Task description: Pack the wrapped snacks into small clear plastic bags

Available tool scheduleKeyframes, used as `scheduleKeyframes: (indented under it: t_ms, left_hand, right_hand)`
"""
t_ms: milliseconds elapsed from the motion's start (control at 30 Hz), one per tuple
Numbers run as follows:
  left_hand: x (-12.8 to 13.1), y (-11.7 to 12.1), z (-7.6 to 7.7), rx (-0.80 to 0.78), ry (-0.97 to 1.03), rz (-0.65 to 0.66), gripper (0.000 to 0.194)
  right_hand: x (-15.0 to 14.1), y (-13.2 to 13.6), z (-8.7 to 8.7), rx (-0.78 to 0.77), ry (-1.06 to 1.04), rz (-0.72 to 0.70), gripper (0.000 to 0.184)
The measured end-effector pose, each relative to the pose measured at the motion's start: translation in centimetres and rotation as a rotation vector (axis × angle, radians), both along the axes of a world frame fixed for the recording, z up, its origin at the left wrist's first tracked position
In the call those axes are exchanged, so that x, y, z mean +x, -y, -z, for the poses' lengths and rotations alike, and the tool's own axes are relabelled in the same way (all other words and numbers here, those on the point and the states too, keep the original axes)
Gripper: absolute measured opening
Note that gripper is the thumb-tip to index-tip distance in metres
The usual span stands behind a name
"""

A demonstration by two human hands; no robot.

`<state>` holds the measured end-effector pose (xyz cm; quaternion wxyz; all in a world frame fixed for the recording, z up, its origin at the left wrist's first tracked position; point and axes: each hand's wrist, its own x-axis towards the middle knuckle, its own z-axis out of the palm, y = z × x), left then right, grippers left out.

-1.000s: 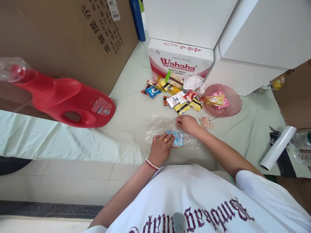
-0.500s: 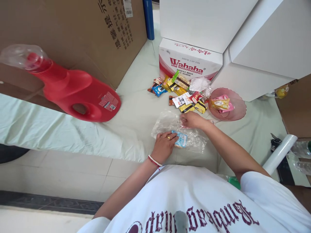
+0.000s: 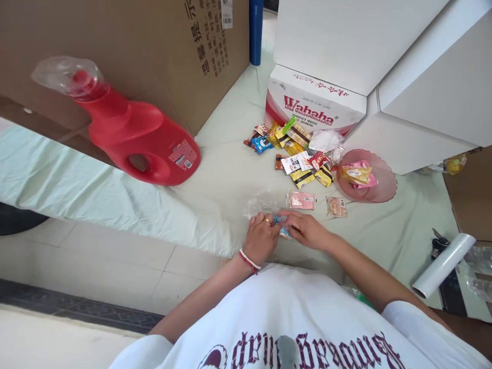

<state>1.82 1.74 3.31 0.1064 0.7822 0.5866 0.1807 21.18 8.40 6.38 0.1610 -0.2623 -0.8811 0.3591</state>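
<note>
Close to the table edge, my left hand (image 3: 262,236) has its fingers closed over a small blue snack packet (image 3: 284,232), which they partly hide. My right hand (image 3: 307,228) meets it from the right, fingers bent and pinching crumpled plastic at the packet. A clear plastic bag (image 3: 261,203) lies bunched behind my left fingers. Just beyond my hands are a pink wrapped packet (image 3: 302,200) and a small clear packet with light brown contents (image 3: 336,207). A pile of wrapped snacks (image 3: 302,178) lies farther back.
At right stands a pink translucent bowl (image 3: 388,179) with several packets in it. A Wahaba-style carton (image 3: 315,105) backs the pile. A red detergent bottle (image 3: 149,138) stands left, beside a big brown box (image 3: 134,51). A plastic film roll (image 3: 444,265) lies at far right.
My right hand has come nearer, to the blue packet by my left hand. The clear bag is more bunched up, and the pink and light brown packets now lie uncovered. The view has shifted slightly.
</note>
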Motion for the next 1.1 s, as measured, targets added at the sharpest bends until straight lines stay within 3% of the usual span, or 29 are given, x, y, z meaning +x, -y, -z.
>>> scheduleKeyframes:
  t_ms: [167, 267, 333, 400, 467, 500, 567, 667, 900, 1000, 1100]
  left_hand:
    - [-1.0, 0.6, 2.0, 0.03, 0.304, 0.018, 0.023]
    - [-2.6, 0.8, 2.7, -0.002, 0.62, -0.011, 0.021]
    - [-4.1, 0.4, 2.9, -0.029, 0.801, -0.194, 0.019]
    - [-5.5, -0.4, 3.0, -0.011, 0.897, -0.516, 0.021]
    - [-6.4, -1.6, 2.8, 0.003, 0.864, -0.745, 0.028]
    - [-6.7, -2.2, 2.6, -0.019, 0.798, -0.771, 0.032]
    - [-6.6, -3.2, 2.1, -0.118, 0.61, -0.677, 0.034]
    - [-5.6, -3.4, 0.9, -0.238, 0.41, -0.475, 0.022]
    - [-2.1, -1.2, -2.3, -0.326, 0.665, -0.155, 0.006]
    - [-0.4, -1.3, -2.6, -0.34, 0.668, 0.001, 0.02]
    - [0.5, -2.0, -1.9, -0.286, 0.55, 0.056, 0.035]
  right_hand:
    - [-0.6, 4.6, 4.0, 0.209, -0.02, 0.157, 0.03]
    - [-1.0, 5.4, 5.0, 0.227, -0.005, 0.191, 0.043]
    - [-1.1, 5.5, 5.0, 0.239, 0.065, 0.173, 0.053]
    - [-1.2, 5.5, 4.7, 0.283, 0.153, 0.131, 0.059]
    - [-1.2, 5.4, 4.3, 0.331, 0.212, 0.089, 0.058]
    - [-1.3, 5.4, 4.2, 0.346, 0.226, 0.078, 0.057]
    - [-1.4, 5.3, 3.9, 0.352, 0.238, 0.078, 0.056]
    - [-1.4, 5.4, 3.8, 0.333, 0.197, 0.105, 0.053]
    - [-1.7, 5.5, 3.6, 0.27, 0.056, 0.108, 0.037]
    - [-1.1, 5.4, 3.3, 0.214, 0.029, 0.099, 0.035]
    - [0.5, 5.9, 3.4, 0.171, -0.044, 0.049, 0.04]
